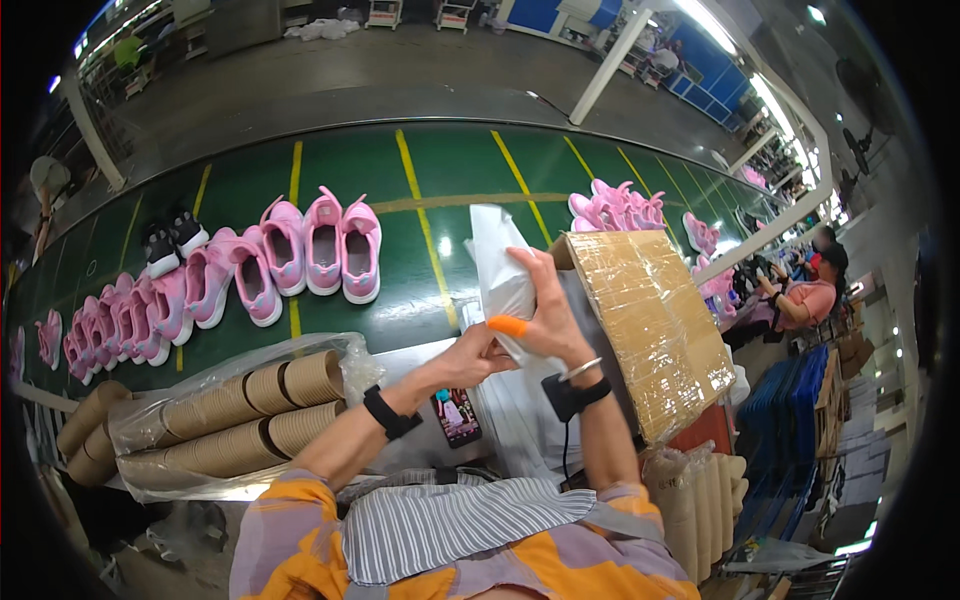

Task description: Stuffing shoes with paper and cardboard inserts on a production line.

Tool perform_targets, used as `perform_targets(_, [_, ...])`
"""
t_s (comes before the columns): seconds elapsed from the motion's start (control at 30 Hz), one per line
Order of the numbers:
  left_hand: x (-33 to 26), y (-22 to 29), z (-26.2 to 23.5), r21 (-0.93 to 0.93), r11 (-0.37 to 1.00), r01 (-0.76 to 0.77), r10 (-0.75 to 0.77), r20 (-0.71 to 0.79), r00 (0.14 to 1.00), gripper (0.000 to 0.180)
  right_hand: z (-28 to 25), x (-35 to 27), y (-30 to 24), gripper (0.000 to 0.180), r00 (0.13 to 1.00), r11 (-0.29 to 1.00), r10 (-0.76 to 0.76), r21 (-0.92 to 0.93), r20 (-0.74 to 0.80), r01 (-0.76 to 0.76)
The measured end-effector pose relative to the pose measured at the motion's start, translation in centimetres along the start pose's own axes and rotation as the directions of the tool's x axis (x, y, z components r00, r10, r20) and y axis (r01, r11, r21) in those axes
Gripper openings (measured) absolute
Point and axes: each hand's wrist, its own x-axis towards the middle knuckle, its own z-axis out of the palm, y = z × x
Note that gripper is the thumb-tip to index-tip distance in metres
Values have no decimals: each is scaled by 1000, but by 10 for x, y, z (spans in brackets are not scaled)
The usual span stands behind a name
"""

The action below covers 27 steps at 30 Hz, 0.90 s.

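A folded stack or bundle of thin white paper [500, 250] is held up over the near side of the green work surface. My right hand [548, 315], with an orange cover on its thumb, is closed round the paper's right side. My left hand [472, 358] pinches close to the paper's lower end; what lies between its fingertips is partly hidden. Below my hands, more white sheets [520, 425] lie on the metal ledge. A phone with a lit screen [457, 416] lies beside them, near my left wrist.
Pink shoes [323, 245] stand in a row to the left on the green belt [420, 290], with black shoes [172, 243] behind. Bagged brown cardboard forms [225, 415] lie at near left. A taped carton [655, 320] stands close to my right arm. A co-worker [800, 295] sits at far right.
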Motion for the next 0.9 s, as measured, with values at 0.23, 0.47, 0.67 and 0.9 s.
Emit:
perform_targets(0.23, [-59,5,21,605,795,43,-403,475,782,73,15,42,-24,85,864,998,-47,-66,-501,15])
perform_targets(0.47, [-23,36,9,-641,682,-353,-142,-589,796,37,64,27,-67,88,644,884,350,466,-680,13])
perform_targets(0.67, [-29,74,-32,-473,752,-460,14,-685,728,29,91,21,-69,72,569,955,234,295,-788,16])
perform_targets(0.9, [-62,55,-57,411,871,270,85,-667,740,28,93,43,-65,23,748,963,-100,125,-657,239])
